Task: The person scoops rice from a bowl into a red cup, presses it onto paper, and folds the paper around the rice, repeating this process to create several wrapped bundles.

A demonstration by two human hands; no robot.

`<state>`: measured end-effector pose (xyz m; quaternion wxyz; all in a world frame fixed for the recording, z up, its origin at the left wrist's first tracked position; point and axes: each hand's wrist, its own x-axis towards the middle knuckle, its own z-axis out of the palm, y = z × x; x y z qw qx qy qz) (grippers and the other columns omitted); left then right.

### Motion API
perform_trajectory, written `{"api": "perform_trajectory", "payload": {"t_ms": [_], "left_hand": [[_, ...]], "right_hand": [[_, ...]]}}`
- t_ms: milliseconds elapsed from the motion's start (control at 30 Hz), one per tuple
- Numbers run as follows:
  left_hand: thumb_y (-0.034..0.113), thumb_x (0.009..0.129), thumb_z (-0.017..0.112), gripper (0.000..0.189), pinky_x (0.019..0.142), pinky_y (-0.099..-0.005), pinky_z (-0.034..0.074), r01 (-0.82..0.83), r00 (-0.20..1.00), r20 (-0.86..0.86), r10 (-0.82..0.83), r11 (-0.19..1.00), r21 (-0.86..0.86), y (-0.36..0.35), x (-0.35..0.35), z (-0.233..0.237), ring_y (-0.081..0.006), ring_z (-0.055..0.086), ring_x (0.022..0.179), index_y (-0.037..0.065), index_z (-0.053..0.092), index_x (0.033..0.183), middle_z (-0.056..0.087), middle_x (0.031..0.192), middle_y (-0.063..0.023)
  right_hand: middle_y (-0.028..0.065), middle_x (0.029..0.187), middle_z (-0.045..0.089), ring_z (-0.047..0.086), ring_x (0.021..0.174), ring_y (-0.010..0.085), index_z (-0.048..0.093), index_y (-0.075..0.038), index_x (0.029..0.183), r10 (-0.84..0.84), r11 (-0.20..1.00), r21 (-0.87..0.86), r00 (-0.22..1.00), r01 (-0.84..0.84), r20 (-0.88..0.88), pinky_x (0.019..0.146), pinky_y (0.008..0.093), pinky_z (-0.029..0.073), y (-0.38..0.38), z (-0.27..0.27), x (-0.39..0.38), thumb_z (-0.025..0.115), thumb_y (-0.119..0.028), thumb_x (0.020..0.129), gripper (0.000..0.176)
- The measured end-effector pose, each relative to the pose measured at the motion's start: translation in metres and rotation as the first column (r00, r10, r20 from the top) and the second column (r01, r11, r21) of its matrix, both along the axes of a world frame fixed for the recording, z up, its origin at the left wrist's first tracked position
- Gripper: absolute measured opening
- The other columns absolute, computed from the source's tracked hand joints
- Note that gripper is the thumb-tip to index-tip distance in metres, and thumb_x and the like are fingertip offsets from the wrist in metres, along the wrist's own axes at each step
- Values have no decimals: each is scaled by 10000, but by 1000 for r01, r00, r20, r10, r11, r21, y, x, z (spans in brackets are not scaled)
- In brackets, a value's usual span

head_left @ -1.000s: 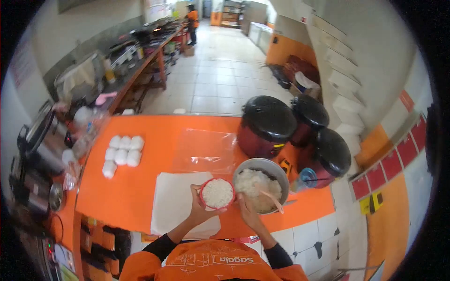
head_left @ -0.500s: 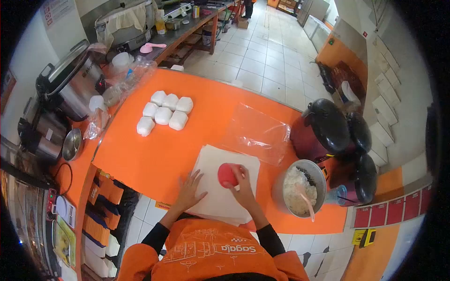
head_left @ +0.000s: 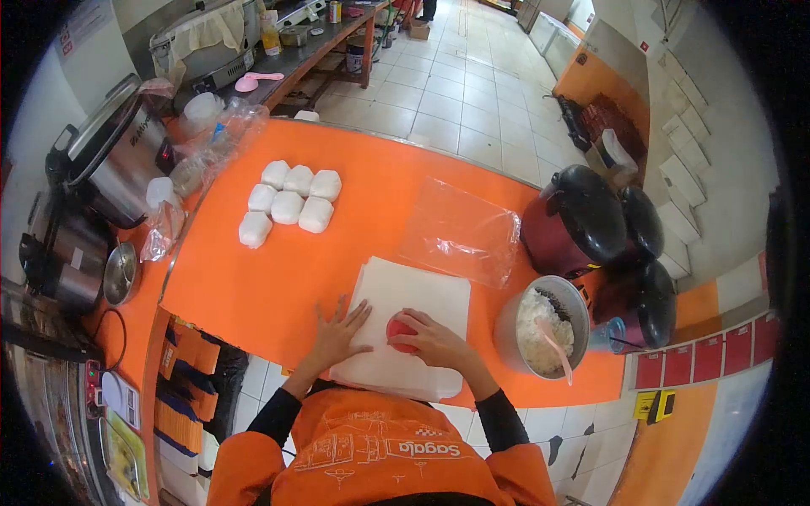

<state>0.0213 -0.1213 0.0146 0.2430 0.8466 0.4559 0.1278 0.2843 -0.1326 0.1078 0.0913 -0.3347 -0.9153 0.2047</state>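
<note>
My right hand (head_left: 432, 339) is laid over a small round red bowl (head_left: 395, 327), its fingers across the top, hiding most of it. The bowl looks upside down on a stack of white paper sheets (head_left: 422, 291); anything under it is hidden. My left hand (head_left: 337, 339) lies flat with fingers spread at the left edge of the sheets, holding nothing. To the right stands a metal pot (head_left: 509, 333) of white rice (head_left: 540, 329), with a pink spoon (head_left: 553, 344) in it and dark bits along one side.
Several white wrapped parcels (head_left: 287, 207) sit together on the orange table (head_left: 228, 278). A clear plastic bag (head_left: 464, 236) lies beyond the paper. Dark red rice cookers (head_left: 569, 223) stand at right, beside a blue cup (head_left: 609, 333). Silver cookers (head_left: 126, 160) and a metal bowl (head_left: 122, 274) are left.
My right hand has moved from the bowl's right side to over its top, covering more of it. The bowl sits slightly lower in view. My left hand stays spread on the paper. The view has shifted slightly.
</note>
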Motion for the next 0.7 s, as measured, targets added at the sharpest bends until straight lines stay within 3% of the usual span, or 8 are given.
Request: {"api": "perform_trajectory", "payload": {"t_ms": [100, 267, 333, 400, 500, 600, 633, 700], "left_hand": [[670, 751, 579, 933, 1008, -764, -30, 68, 997, -28, -68, 998, -10, 15, -5, 6, -314, 49, 1451, 186, 261, 1482, 215, 1555, 20], [542, 785, 648, 809, 1056, -714, 30, 61, 987, -152, -47, 994, 91, 9, -1, 11, -309, 135, 1436, 188, 333, 1440, 305, 1503, -26], [490, 799, 663, 750, 1075, -686, 59, 15, 999, -38, -14, 1000, 22, -4, 3, 17, -304, 186, 1422, 178, 369, 1413, 358, 1462, -41], [473, 810, 657, 726, 1079, -674, 75, 31, 998, 49, -30, 1000, -7, -19, 4, 9, -299, 223, 1408, 172, 372, 1405, 382, 1435, -35], [465, 812, 653, 726, 1088, -659, 76, 33, 996, 81, -32, 999, -9, -25, 4, 4, -295, 235, 1405, 168, 361, 1408, 383, 1431, -33], [460, 813, 640, 767, 1093, -652, 41, 3, 1000, -2, -3, 998, -70, -26, 7, 3, -304, 198, 1420, 159, 311, 1436, 308, 1480, -76], [457, 814, 634, 784, 1094, -651, 25, -16, 999, -44, 11, 994, -105, -28, 8, 4, -309, 180, 1426, 155, 288, 1449, 273, 1502, -97], [440, 816, 621, 834, 1090, -652, -13, -75, 996, -56, 72, 995, -59, -33, 15, 4, -317, 133, 1437, 111, 221, 1470, 180, 1530, -149]], "right_hand": [[126, 1381, 415, 387, 1277, 369, 575, -202, 1210, -16, 1000, 17, 1000, 16, -1, 1056, 408, 390, 0, 5, 4, 698, -67, 736, 508], [131, 1341, 443, 444, 1230, 358, 549, -185, 1251, -508, 861, -187, 825, 473, -250, 1051, 434, 369, -27, 69, 46, 717, -150, 745, 535], [168, 1319, 466, 413, 1268, 383, 538, -158, 1289, -652, 715, 2, 669, 699, -357, 1050, 487, 347, -46, 71, 94, 711, -194, 781, 538], [207, 1299, 464, 418, 1250, 400, 524, -160, 1307, -870, 361, 160, 393, 919, -296, 1053, 510, 324, -66, 70, 132, 712, -228, 780, 564], [212, 1300, 459, 454, 1192, 393, 538, -111, 1278, -989, 146, 413, 146, 899, 34, 1004, 480, 365, -78, 63, 153, 715, -194, 734, 578], [203, 1259, 490, 472, 1162, 387, 551, -111, 1251, -966, 108, 674, 236, 731, -102, 984, 478, 376, -77, 47, 137, 686, -146, 756, 515], [191, 1247, 504, 480, 1159, 369, 547, -116, 1248, -929, 177, 336, 270, 925, -254, 982, 476, 378, -82, 35, 122, 666, -119, 772, 491], [162, 1227, 528, 493, 1153, 336, 547, -118, 1230, -824, 530, 52, 528, 846, -206, 983, 467, 384, -102, -16, 99, 653, -102, 797, 446]]}}
